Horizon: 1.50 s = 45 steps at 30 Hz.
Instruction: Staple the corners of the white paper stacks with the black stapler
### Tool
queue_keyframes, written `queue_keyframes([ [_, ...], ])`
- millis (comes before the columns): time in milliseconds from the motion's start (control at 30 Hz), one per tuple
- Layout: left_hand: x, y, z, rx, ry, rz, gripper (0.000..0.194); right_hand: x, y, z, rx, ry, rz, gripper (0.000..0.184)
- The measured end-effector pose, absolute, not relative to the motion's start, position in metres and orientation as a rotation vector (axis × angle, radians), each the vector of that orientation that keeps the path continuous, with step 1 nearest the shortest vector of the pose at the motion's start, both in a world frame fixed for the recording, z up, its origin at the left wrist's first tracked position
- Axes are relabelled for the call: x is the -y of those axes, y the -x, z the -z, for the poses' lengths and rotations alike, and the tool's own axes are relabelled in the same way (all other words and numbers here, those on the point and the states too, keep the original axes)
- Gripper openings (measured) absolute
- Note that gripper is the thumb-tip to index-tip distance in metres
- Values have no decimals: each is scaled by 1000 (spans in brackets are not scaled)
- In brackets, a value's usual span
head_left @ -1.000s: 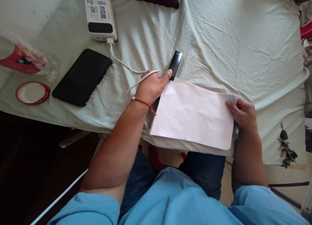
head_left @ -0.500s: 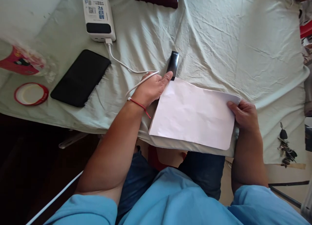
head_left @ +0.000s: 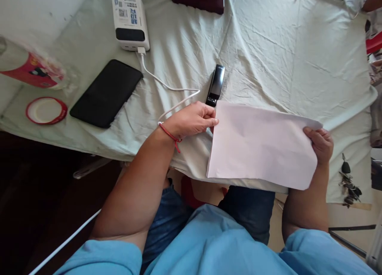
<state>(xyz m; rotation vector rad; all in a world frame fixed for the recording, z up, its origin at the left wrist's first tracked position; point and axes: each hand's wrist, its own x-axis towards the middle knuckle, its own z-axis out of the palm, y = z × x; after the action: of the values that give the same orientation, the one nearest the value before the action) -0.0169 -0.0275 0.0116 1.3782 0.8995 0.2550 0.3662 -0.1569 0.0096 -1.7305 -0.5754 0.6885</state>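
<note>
Head camera view: A person in a blue shirt (head_left: pixel 215 243) holds white paper (head_left: pixel 262 146) at the near edge of a surface (head_left: pixel 268 48) draped in pale green cloth. The left hand (head_left: pixel 195 119), a red braided bracelet (head_left: pixel 170 132) at its wrist, pinches the paper's left edge below the upper corner, thumb and fingers closed together. The right hand (head_left: pixel 320 144) grips the opposite side near the upper right corner, thumb on top and the other fingers partly hidden. The sheet bows slightly between them, its lower right corner overlapping the right forearm; whether its underside rests on the cloth cannot be told. A glossy black oblong device (head_left: pixel 217 82) lies just beyond the paper's upper left corner, near the left hand. From a white box-shaped unit (head_left: pixel 130 18), a white cable (head_left: pixel 164 85) loops toward the left wrist. At left lie a flat black tablet-like object (head_left: pixel 106 94), a red-rimmed ring (head_left: pixel 47 110) and a pink-labelled package (head_left: pixel 38 70). A dark maroon case (head_left: pixel 198 0) sits at the far side, and a bunch of keys (head_left: pixel 349 183) lies at right.
</note>
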Motion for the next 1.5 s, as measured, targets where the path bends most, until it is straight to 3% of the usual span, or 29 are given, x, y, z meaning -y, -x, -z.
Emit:
queue_keyframes([
  [467,29,13,5,-773,-1133,-538,41,141,-362,17,528,1500,-674,41],
  [867,31,8,6,-790,-1192,-650,32,148,-363,22,637,1477,-679,39],
  [1133,28,8,9,-699,-1167,-456,20,141,-366,28,535,1509,-570,34],
  [1333,30,7,6,-891,-1264,-509,43,139,-358,27,563,1482,-539,33],
  [1500,31,3,6,-883,-1271,-567,46,136,-354,26,555,1492,-511,34],
])
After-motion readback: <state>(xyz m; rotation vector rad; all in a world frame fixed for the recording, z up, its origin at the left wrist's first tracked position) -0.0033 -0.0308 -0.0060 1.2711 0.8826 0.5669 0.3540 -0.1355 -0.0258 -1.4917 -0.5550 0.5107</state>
